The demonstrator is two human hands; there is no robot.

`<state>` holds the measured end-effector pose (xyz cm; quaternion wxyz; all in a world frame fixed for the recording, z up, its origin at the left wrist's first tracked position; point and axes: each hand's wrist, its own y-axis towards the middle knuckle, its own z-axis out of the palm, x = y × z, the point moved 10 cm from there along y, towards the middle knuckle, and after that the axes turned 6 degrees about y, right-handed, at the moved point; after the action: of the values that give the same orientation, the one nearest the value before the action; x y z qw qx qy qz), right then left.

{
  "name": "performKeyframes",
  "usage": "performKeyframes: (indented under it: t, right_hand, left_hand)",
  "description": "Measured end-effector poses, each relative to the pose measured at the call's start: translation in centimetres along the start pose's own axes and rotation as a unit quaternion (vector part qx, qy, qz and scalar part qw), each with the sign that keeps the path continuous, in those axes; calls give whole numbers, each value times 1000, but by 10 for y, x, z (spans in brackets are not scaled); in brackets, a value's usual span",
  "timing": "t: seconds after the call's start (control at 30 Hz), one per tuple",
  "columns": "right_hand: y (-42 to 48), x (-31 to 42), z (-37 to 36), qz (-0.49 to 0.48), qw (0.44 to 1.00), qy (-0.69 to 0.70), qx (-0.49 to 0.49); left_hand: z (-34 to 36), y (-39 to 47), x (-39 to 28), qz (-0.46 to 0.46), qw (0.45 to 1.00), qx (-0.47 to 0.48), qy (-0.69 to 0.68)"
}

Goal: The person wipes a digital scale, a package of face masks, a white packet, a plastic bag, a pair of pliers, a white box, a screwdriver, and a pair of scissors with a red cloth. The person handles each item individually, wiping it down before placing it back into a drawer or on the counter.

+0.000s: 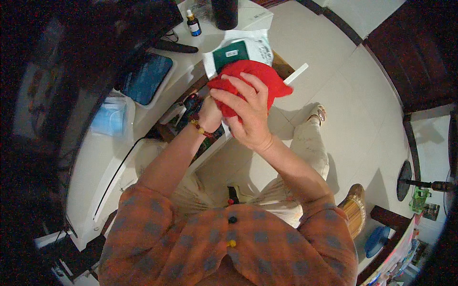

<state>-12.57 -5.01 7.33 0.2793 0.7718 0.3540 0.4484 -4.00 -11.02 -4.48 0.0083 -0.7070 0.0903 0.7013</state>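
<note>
A bright red piece of fabric [250,68], soft and rounded with a pointed end towards the right, is held above an open drawer [211,150]. It may be a cap, but its full shape is hidden. My right hand [247,107] lies across the front of it with fingers spread and bent over the cloth. At its lower left edge is my left hand [210,112], wearing a beaded bracelet [201,128] at the wrist. The left fingers disappear behind the red fabric and the right hand. Behind the fabric lies a dark green booklet or box [230,53] on white packaging [263,46].
The white desk [103,171] on the left holds a dark-screened device [148,78], packed blue face masks [109,118], a dropper bottle [193,24] and a black cylinder [224,14]. A white strip [296,73] sticks out beyond the fabric. A drum-like object [354,211] stands at right.
</note>
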Motion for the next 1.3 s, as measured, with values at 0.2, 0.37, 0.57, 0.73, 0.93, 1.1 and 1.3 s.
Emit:
performKeyframes:
  t: [0.2,0.37,0.57,0.73,0.93,1.1,1.3]
  right_hand:
    - [26,-53,-44,36,991,-51,-118]
    - [-3,-117,-54,282,895,247,-243]
    - [-13,5,20,39,999,-11,37]
    - [23,-29,-16,7,995,-99,-24]
    - [-10,-150,-50,301,879,272,-252]
    - [-50,-165,-21,396,789,370,-291]
    - [-12,-59,-28,253,908,266,-202]
  left_hand:
    - [28,-8,-17,-112,965,-4,-235]
    - [8,-1,-28,-72,967,-40,-242]
    - [21,4,-29,-184,860,139,-455]
    - [-1,8,-32,-56,952,23,-301]
    - [-5,-1,-29,-117,930,-86,-337]
    - [-3,-3,-33,-93,937,-110,-318]
    - [4,-8,-70,35,988,-111,-102]
